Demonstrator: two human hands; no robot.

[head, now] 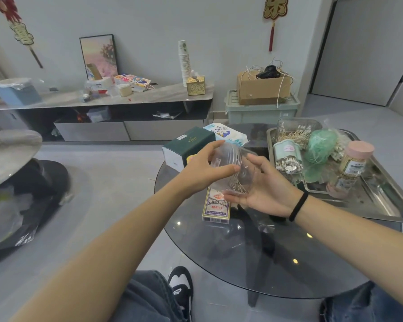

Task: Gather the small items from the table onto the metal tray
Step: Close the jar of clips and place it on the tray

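A clear plastic jar point(236, 169) with thin metal pins inside is held above the round glass table point(254, 259), tilted. My left hand point(203, 169) grips its lid end from the left. My right hand point(263, 194) cups its base from below and the right. The metal tray point(382, 203) lies at the table's right, holding a clear box of cotton swabs point(296, 133), a mint swab jar point(287, 156), a green roll point(320, 147) and a pink-lidded toothpick jar point(354, 161). A playing card box point(216, 208) lies on the glass under the jar.
A dark green tissue box point(186, 147) and a white-blue tissue pack point(226, 133) sit at the table's far left edge. My knees and a black-white shoe point(180, 289) are below the table. A low cabinet point(98, 105) and a storage bin point(261, 110) stand by the wall.
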